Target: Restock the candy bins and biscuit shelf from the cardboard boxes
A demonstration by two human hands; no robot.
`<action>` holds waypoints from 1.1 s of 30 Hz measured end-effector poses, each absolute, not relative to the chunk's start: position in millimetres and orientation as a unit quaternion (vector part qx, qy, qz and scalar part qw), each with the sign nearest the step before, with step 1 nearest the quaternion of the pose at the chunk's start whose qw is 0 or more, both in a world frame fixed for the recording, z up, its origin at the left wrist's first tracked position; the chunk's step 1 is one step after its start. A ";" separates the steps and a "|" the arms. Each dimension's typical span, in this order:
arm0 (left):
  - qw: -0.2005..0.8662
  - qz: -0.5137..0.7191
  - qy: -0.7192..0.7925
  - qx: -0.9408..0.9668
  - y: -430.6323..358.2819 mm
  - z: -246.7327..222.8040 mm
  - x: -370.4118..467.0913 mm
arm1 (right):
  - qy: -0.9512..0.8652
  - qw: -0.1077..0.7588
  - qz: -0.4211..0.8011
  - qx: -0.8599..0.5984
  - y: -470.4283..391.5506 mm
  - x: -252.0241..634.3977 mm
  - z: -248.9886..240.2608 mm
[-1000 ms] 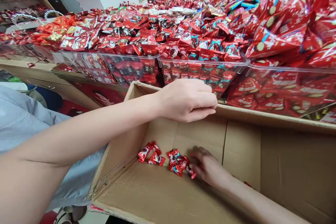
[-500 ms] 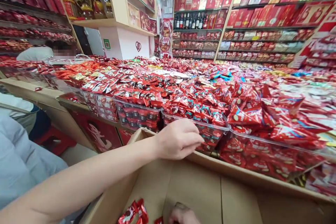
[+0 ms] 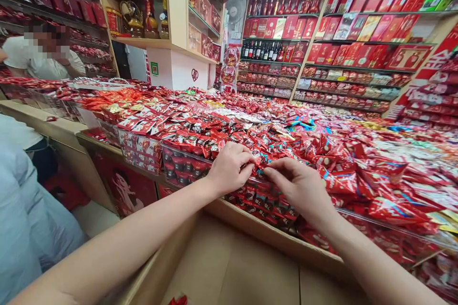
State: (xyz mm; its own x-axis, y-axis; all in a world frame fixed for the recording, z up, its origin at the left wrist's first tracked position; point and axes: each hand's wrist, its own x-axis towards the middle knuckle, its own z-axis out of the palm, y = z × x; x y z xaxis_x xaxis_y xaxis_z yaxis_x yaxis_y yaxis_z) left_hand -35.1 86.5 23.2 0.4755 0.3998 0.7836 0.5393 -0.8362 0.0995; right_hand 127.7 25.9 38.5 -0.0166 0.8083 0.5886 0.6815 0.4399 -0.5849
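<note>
Over the front edge of a clear bin (image 3: 189, 152) my left hand (image 3: 231, 169) is closed, its fingertips pinching a red-wrapped candy (image 3: 256, 166). Facing it from the right, my right hand (image 3: 302, 183) pinches with thumb and forefinger at the wrapper of a candy beside the left fingertips; exactly how much it grips is partly hidden. Red packets with black and teal patches (image 3: 279, 152) are heaped behind the fingers. Below both forearms is an open cardboard box (image 3: 214, 257), with a red-wrapped candy (image 3: 178, 300) in it at the lower edge of view.
Bins of larger red packets (image 3: 354, 171) stand to the right, white-and-red ones (image 3: 143, 126) to the left. A person (image 3: 43, 55) is behind the counter at far left; another person's pale blue clothing (image 3: 32, 219) is close on my left. Shelves (image 3: 279, 40) line the back wall.
My right hand has risen from inside the cardboard box to the bin's edge beside my left hand. My left hand is slightly higher and further left. The view has tilted up.
</note>
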 end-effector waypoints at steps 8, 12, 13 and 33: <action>0.101 -0.433 -0.278 -0.851 86.4 17.3 -36.0 | -0.740 0.419 -0.031 -0.525 32.2 122.7 44.3; 0.102 -0.438 -0.278 -0.849 86.3 14.9 -35.7 | -0.780 0.315 -0.068 -0.536 34.8 122.8 40.3; 0.102 -0.441 -0.275 -0.848 86.3 14.5 -35.9 | -0.786 0.287 -0.090 -0.541 35.3 122.3 39.8; 0.086 -0.505 -0.236 -0.826 69.1 33.5 -67.0 | -0.806 0.319 -0.045 -0.497 -66.6 188.5 -23.7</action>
State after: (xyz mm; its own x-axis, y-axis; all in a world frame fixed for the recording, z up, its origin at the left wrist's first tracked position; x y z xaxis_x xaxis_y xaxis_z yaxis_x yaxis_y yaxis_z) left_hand -67.0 69.1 33.5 0.3784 0.3039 0.8744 0.4771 -0.8735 0.0971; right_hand 188.5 -66.6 -23.7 -0.3021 0.7729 0.5581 0.8301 0.5011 -0.2447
